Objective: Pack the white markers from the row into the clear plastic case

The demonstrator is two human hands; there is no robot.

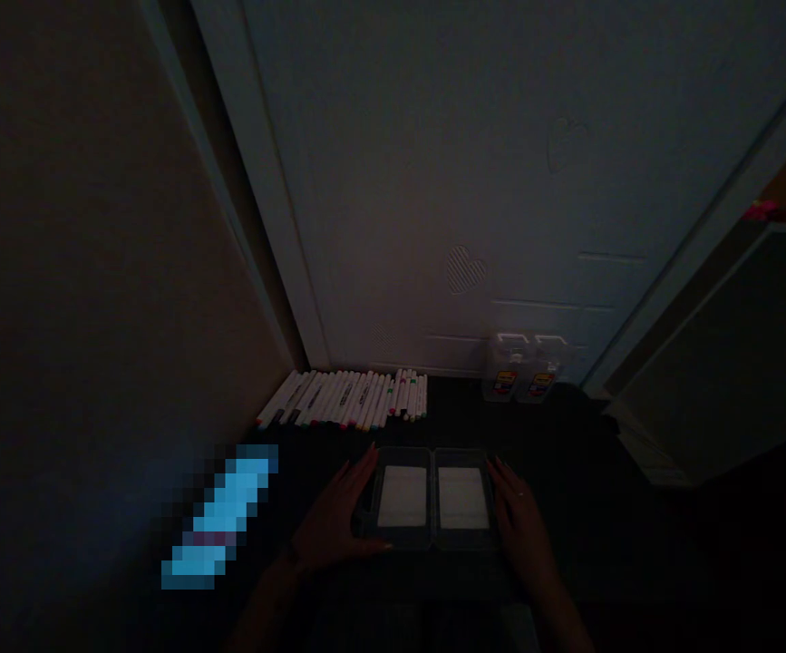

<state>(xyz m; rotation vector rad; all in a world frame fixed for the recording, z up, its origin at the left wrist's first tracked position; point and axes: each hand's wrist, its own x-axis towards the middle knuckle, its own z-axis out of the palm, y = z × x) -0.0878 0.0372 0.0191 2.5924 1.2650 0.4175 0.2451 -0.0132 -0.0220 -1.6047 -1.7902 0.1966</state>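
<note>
A clear plastic case [431, 544] lies opened out on the dark table, its two halves side by side. One white rectangular piece [402, 497] sits in the left half, and a second white rectangular piece [463, 498] sits in the right half. My left hand [338, 517] grips the case's left side, thumb along the near edge and fingers at the far left corner. Along the right side, my right hand [519, 517] holds the edge with its fingers pointing away from me. The light is dim, so the undersides of both hands are hidden.
A row of white markers [342, 401] with coloured ends lies at the back left. Two clear plastic cases with handles [520, 370] stand against the pale panel [393, 181] at the back right. A bright blue pixelated patch [221, 517] is on the left.
</note>
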